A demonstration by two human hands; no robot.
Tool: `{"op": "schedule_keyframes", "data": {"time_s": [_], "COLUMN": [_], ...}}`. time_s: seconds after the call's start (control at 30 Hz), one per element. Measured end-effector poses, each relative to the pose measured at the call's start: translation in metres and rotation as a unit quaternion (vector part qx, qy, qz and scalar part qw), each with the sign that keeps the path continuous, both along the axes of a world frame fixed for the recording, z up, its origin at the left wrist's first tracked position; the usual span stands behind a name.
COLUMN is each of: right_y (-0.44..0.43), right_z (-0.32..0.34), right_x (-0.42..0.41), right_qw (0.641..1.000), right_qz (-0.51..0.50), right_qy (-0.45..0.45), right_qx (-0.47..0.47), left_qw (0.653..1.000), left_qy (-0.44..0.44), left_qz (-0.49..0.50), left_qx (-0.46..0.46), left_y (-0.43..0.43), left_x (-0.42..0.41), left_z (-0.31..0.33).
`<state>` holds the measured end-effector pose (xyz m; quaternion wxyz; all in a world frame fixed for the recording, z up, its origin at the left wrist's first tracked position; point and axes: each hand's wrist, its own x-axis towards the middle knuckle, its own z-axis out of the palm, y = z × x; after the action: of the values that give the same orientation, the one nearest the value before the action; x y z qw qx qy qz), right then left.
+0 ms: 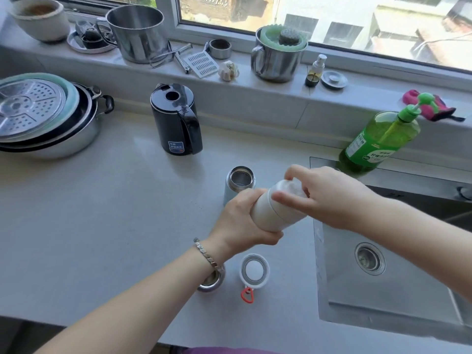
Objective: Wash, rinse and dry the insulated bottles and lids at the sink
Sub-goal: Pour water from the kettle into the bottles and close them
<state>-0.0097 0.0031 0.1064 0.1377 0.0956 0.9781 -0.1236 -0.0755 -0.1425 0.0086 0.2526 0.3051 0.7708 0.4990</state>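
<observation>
the pale grey stone desk [102, 213] carries stacked steel pans [38, 118] at its left edge, a black electric kettle [176, 118] towards the back, an open pale blue steel-lined bottle [238, 183] mid-desk, and near the front edge a round white lid with red loop [254, 270] beside an open steel vessel [213, 283].

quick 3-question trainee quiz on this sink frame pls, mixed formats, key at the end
1. True or false: the pale blue steel-lined bottle on the grey counter stands open, with no lid on it.
2. Which hand wraps the body of the white cylindrical insulated bottle? A) left B) right C) neither
3. Fill in: the white round lid with the red loop lies on the counter, not in the steel ___.

Key: 1 true. 2 A: the left hand holds the body; the right hand pinches its top end. 3 sink.
</observation>
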Motion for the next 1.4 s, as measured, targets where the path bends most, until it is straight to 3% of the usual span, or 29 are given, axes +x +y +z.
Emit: {"op": "schedule_keyframes", "data": {"time_s": [0.07, 0.13, 0.23, 0.37, 0.47, 0.53, 0.63, 0.8, 0.87, 1.03, 1.17, 1.3, 1.4], "right_y": [0.001, 0.002, 0.001, -0.002, -0.004, -0.012, -0.023, -0.008, -0.004, -0.025, -0.048, -0.049, -0.032], "right_z": [-0.001, 0.001, 0.002, 0.003, -0.014, -0.025, -0.033, -0.017, -0.017, -0.036, -0.045, -0.049, -0.054], "right_x": [0.003, 0.005, 0.003, 0.007, 0.009, 0.007, 0.007, 0.005, 0.0, -0.009, -0.024, -0.039, -0.037], "right_qw": [0.998, 0.994, 1.0, 0.996, 0.986, 0.981, 0.984, 0.955, 0.935, 0.948, 0.965, 0.976, 0.959], "right_qz": [-0.004, 0.027, 0.023, 0.07, 0.126, 0.07, -0.038, 0.206, 0.244, 0.074, -0.117, -0.113, -0.149], "right_qy": [-0.038, -0.014, 0.002, -0.03, 0.106, 0.177, 0.175, 0.211, 0.256, 0.309, 0.232, 0.181, 0.134], "right_qx": [-0.041, -0.105, -0.005, -0.048, 0.019, 0.029, 0.014, 0.042, 0.032, -0.019, -0.034, -0.039, -0.202], "left_qw": [1.0, 1.0, 1.0, 1.0, 0.999, 0.999, 0.999, 0.995, 0.989, 0.998, 0.998, 0.997, 0.997], "left_qy": [-0.01, -0.012, -0.002, -0.02, -0.012, 0.005, 0.025, -0.014, 0.003, 0.019, 0.013, 0.015, -0.02], "left_qz": [0.002, -0.001, -0.016, -0.009, -0.038, -0.033, -0.024, -0.093, -0.143, -0.031, 0.028, 0.027, 0.019], "left_qx": [0.0, 0.004, -0.004, 0.012, 0.017, 0.01, 0.0, -0.015, -0.044, -0.041, -0.052, -0.073, -0.068], "left_y": [-0.001, -0.003, -0.003, -0.005, -0.005, -0.003, -0.003, -0.004, 0.002, -0.005, -0.007, -0.009, -0.019], "left_x": [-0.001, -0.003, -0.003, -0.003, 0.0, 0.001, 0.0, -0.011, -0.011, -0.009, -0.009, -0.022, -0.035], "left_z": [0.002, 0.003, 0.003, 0.004, 0.009, 0.009, 0.009, 0.012, 0.015, 0.016, 0.012, 0.004, -0.01]}}
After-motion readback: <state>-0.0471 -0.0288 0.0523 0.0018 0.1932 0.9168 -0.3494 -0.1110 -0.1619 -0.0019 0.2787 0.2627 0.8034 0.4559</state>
